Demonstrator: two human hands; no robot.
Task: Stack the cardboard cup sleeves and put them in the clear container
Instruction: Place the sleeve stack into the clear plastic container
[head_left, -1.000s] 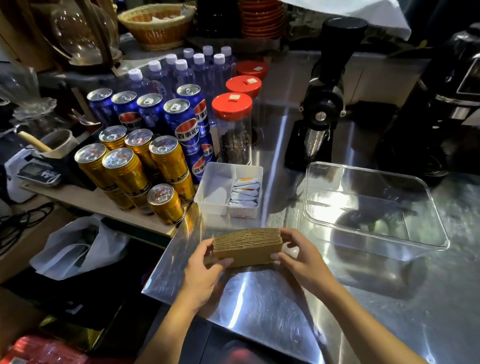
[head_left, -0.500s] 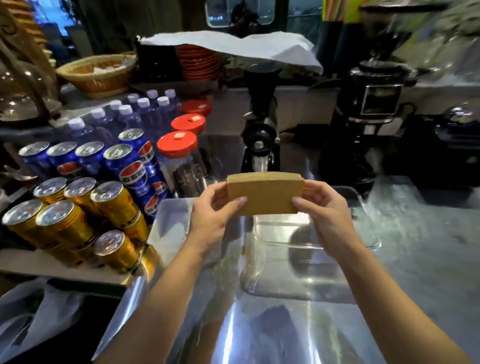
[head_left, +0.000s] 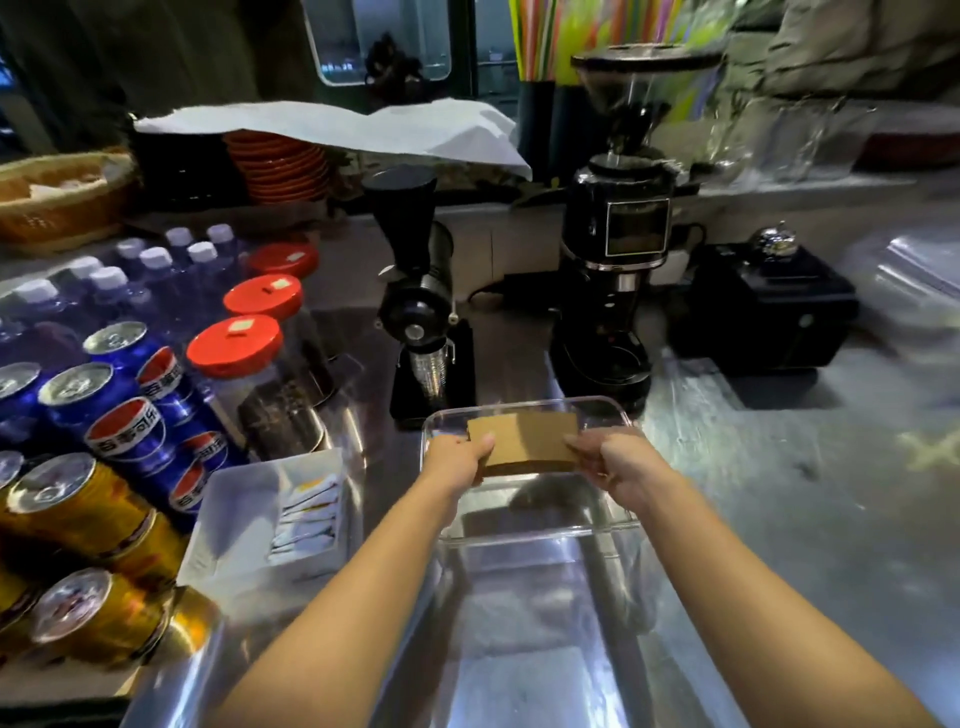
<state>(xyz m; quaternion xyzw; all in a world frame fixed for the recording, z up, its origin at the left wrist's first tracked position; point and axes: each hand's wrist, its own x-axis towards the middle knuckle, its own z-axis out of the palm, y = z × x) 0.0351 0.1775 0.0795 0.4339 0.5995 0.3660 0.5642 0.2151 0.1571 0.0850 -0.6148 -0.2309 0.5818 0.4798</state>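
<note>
Since half a second ago, both hands have carried the stack of cardboard sleeves (head_left: 524, 441) forward and down, from chest height in front of the small grinder to inside the far half of the clear container (head_left: 530, 535). Whether the stack touches the container's floor cannot be told.

The left hand (head_left: 457, 457) grips the stack's left end, thumb on top and fingers curled under. The right hand (head_left: 610, 460) grips the right end the same way, closed on the cardboard. The stack lies flat between them, its broad face up.

The container sits on the steel counter (head_left: 779, 493), just in front of 2 black grinders: a small one (head_left: 418, 306) and a taller one with a screen (head_left: 618, 270).

To the left stand 3 jars with red lids (head_left: 235, 345), the nearest holding something dark. Beside them are at least 5 blue cans (head_left: 124, 431) with a red, white and blue Pepsi emblem and Chinese characters, and at least 3 gold cans (head_left: 78, 509) whose print is too blurred to read. Behind these stand about 9 white-capped bottles (head_left: 156, 260). A white tray (head_left: 244, 519) holds a row of small packets (head_left: 309, 519). Further back sit a wicker basket (head_left: 57, 197) and a pile of orange plates (head_left: 283, 166) under a white cloth (head_left: 363, 127).
</note>
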